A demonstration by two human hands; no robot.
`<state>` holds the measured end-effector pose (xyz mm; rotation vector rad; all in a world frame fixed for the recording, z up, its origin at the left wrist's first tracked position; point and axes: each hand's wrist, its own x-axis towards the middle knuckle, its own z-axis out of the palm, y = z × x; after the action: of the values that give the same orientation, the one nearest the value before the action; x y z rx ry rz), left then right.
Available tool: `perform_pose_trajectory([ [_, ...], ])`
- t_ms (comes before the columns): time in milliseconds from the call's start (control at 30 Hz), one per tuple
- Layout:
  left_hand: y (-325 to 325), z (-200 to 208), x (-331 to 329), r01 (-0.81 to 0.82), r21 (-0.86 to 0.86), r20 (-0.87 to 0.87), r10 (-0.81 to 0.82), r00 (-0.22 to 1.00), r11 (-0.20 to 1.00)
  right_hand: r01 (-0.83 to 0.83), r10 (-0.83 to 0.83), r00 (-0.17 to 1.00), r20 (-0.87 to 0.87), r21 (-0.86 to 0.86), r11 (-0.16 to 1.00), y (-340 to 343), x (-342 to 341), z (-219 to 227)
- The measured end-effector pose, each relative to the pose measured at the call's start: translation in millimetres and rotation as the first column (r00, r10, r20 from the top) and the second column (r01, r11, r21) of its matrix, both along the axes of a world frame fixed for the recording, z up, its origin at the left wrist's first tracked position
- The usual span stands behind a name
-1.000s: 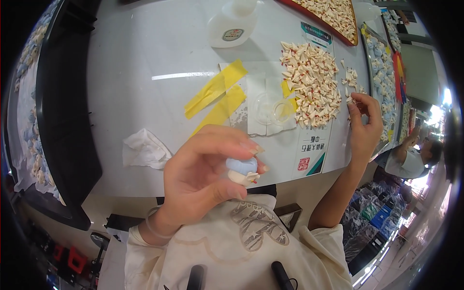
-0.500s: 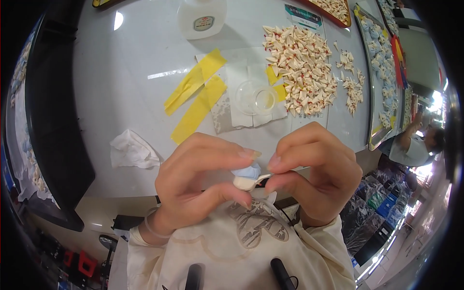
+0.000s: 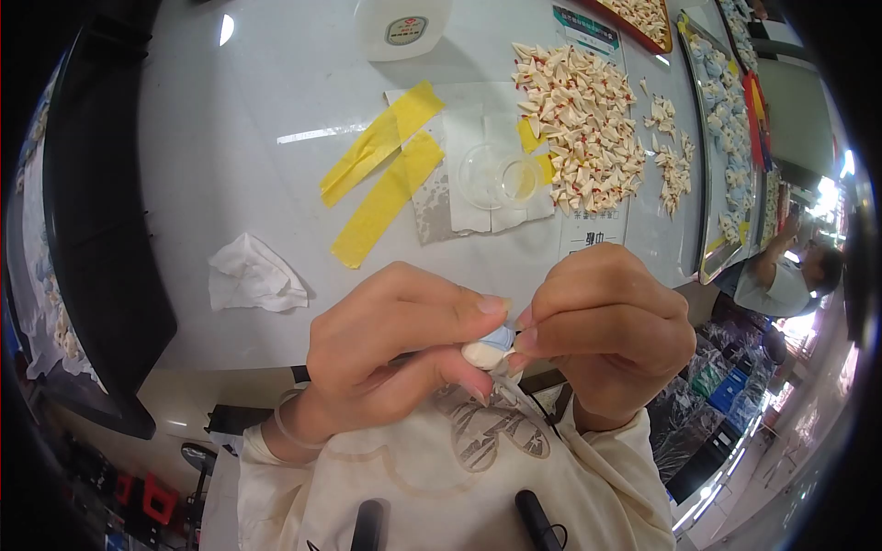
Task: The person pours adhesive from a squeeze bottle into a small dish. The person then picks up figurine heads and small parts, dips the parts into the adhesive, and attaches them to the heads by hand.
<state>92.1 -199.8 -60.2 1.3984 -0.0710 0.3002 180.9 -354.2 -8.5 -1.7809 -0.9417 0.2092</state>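
Note:
In front of my chest, my left hand (image 3: pixel 395 344) is closed in a pinch around a small light-blue and cream figurine (image 3: pixel 487 351). The thumb and forefinger grip it from above and below. Against the figurine's right side, the fingertips of my right hand (image 3: pixel 616 321) are pressed together on a small cream pointed piece (image 3: pixel 515 362), mostly covered by the fingers. Beyond my hands lies a large heap of cream pointed pieces with red ends (image 3: pixel 588 129). To its left, a small clear round cup (image 3: pixel 478 174) sits on a grey-white sheet.
Yellow tape strips (image 3: pixel 386 202) lie left of the cup, and a crumpled white tissue (image 3: pixel 253 275) farther left. A white jug (image 3: pixel 400 32) stands at the back. Right are a smaller pile (image 3: pixel 671 156) and a tray of blue-and-cream figurines (image 3: pixel 726 138). A black rack (image 3: pixel 101 230) borders the left. Another person (image 3: pixel 781 275) sits right.
My right hand has moved in closer, its fingertips now touching the figurine's side, so the cream piece shows less. Both hands sit slightly farther right in view.

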Motion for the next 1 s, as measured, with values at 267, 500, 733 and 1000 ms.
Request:
perform_pose_trajectory([
  [267,-2,0,0,-0.036,0.010,0.010,0.036,0.999,0.999,0.096,-0.100,0.987,-0.123,-0.042,0.995,2,-3,-1],
  [500,-2,2,7,0.027,0.013,0.031,-0.028,0.999,1.000,0.098,-0.103,0.982,-0.155,-0.039,0.994,-10,2,3],
  [733,-3,3,2,0.018,-0.152,-0.056,-0.027,0.998,0.988,0.679,-0.656,0.732,0.186,-0.114,0.725,-123,73,2],
  [1000,-7,2,1,-0.036,-0.217,-0.102,0.014,0.995,0.976,0.545,-0.435,0.837,0.331,-0.455,0.704,-115,92,-11],
])
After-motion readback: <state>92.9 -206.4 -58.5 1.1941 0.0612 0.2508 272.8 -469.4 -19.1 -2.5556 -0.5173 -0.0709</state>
